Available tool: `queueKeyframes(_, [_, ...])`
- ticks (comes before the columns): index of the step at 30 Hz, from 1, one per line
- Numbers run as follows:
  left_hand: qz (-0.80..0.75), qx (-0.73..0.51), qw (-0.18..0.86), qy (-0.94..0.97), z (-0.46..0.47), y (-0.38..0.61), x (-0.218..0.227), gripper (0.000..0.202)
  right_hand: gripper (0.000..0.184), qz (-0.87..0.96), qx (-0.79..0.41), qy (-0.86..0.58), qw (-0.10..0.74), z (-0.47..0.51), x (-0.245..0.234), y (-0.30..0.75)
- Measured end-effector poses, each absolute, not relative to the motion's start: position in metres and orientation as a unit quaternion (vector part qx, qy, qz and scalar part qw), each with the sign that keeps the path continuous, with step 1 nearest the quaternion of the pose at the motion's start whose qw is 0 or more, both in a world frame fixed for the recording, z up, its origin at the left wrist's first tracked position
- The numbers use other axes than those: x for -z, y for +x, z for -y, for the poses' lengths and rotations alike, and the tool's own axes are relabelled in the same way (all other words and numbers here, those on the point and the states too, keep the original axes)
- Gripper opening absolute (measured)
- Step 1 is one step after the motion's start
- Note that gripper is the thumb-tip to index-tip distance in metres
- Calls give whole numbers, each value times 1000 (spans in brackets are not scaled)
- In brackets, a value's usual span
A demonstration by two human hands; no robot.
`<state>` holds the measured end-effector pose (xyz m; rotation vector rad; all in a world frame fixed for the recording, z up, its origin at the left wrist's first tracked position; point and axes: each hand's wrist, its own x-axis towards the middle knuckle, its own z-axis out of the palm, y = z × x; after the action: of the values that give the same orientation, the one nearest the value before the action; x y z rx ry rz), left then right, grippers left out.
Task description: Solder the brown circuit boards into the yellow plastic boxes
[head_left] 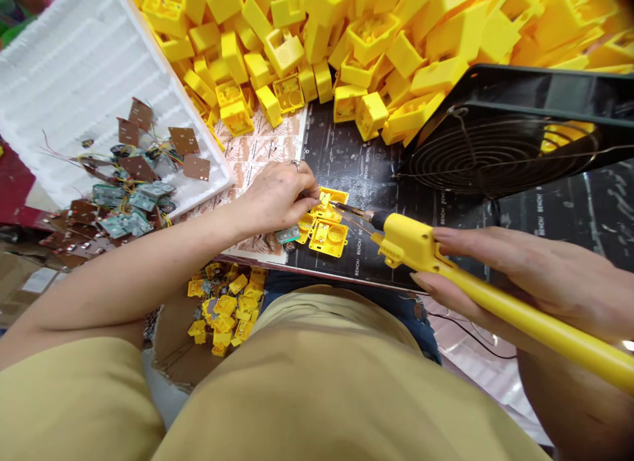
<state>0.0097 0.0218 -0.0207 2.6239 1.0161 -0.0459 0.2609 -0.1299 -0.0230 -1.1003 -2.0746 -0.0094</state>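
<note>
My left hand (pixel 275 197) rests on the work mat, its fingers pinched on a small yellow plastic housing (pixel 327 224) with round cells, holding it down. A small green circuit board (pixel 288 234) lies just under this hand. My right hand (pixel 525 276) grips the long handle of a yellow soldering iron (pixel 421 246). The iron's dark metal tip (pixel 347 208) touches the top of the housing, right beside my left fingertips. A thin black cord trails from the iron toward my lap.
A big heap of yellow plastic housings (pixel 376 38) fills the back of the bench. A white foam tray (pixel 74 71) at left holds brown and green circuit boards (pixel 133 183) with wires. A black fan (pixel 500 144) stands at right. More yellow parts (pixel 228 309) lie below the bench edge.
</note>
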Motion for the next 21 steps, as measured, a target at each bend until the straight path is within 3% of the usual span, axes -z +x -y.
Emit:
queueKeyframes(6, [-390, -27, 286, 875, -26, 9, 24, 11, 54, 836, -20, -398, 377, 127, 12, 259])
queueKeyframes(13, [-425, 14, 312, 849, -27, 17, 21, 10, 56, 847, -39, -405, 342, 125, 11, 261])
queueKeyframes(18, [-416, 20, 367, 832, -32, 18, 18, 9, 67, 863, -28, -385, 326, 123, 6, 263])
queueKeyframes(21, [-395, 5, 327, 858, -32, 16, 20, 8, 73, 850, -9, -405, 337, 125, 11, 270])
